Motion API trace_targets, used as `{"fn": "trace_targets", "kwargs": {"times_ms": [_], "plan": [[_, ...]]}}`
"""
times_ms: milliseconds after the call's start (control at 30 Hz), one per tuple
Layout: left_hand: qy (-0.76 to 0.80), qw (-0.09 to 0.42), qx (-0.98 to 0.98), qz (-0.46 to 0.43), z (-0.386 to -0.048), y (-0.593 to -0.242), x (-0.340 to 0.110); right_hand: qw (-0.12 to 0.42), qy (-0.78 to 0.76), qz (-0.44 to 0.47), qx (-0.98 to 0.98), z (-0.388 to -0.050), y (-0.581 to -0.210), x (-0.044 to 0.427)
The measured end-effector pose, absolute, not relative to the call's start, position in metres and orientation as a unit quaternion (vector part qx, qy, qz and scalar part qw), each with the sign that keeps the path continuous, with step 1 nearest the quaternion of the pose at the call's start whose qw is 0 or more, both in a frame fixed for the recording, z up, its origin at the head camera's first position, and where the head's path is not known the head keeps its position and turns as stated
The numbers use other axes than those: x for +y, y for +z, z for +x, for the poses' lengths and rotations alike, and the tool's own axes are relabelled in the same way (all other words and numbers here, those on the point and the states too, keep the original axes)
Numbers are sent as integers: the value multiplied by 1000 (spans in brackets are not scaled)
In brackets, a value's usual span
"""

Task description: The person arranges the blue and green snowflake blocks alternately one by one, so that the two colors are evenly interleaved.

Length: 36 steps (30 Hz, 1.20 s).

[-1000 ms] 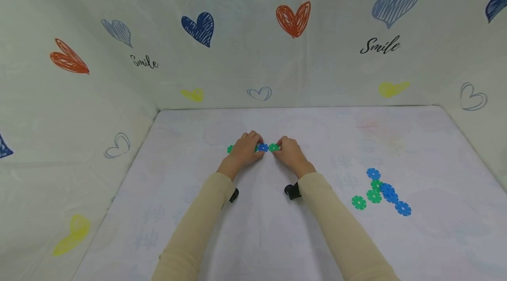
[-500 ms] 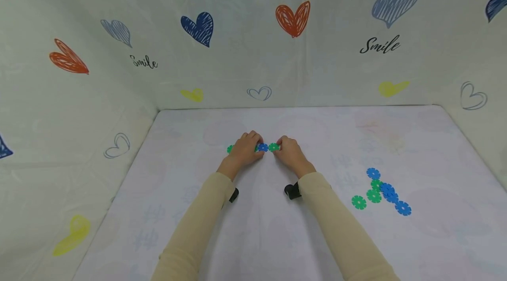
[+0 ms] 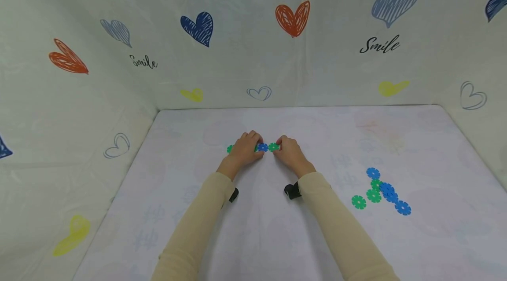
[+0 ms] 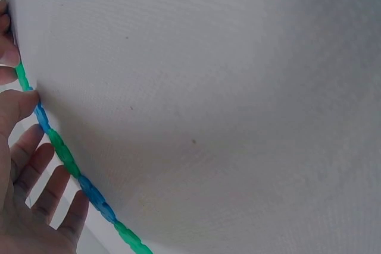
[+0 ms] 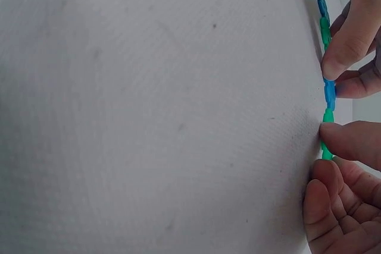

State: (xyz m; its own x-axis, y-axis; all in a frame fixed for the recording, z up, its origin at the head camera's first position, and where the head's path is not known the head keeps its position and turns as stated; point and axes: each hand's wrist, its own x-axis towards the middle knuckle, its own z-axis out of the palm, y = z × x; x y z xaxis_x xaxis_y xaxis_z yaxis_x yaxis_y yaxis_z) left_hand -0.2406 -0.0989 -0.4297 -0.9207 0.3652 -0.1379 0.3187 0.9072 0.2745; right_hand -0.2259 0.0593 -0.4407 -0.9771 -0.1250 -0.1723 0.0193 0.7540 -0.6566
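A row of joined green and blue notched discs lies in the middle of the table. The left hand (image 3: 244,149) pinches the row near a blue disc (image 3: 262,147), its other fingers along the far side, covering part of the row; a green disc (image 3: 230,149) shows at its left. The right hand (image 3: 291,153) pinches the green end disc (image 3: 273,147). In the left wrist view, a green disc (image 4: 62,153) and a blue one (image 4: 95,197) run past the left fingers. The right wrist view shows the right thumb on the green end piece (image 5: 328,117), next to a blue disc (image 5: 330,94).
To the right on the white table (image 3: 253,228) lie loose discs: several blue ones, such as one (image 3: 402,208) nearest the right edge, and green ones (image 3: 358,202). Some overlap. A pale curtain (image 3: 237,65) printed with hearts stands behind and at the sides.
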Motion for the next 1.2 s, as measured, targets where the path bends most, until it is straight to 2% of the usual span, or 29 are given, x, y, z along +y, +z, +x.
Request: {"fn": "trace_targets", "kwargs": {"times_ms": [433, 633, 1200], "plan": [[117, 90, 972, 182, -242, -433, -100, 108, -357, -22, 927, -224, -440, 59], [110, 89, 973, 183, -242, -435, -100, 85, -386, -25, 918, -218, -442, 63], [127, 90, 971, 179, -238, -431, -100, 34, -499, -66, 863, -163, -418, 100]]}}
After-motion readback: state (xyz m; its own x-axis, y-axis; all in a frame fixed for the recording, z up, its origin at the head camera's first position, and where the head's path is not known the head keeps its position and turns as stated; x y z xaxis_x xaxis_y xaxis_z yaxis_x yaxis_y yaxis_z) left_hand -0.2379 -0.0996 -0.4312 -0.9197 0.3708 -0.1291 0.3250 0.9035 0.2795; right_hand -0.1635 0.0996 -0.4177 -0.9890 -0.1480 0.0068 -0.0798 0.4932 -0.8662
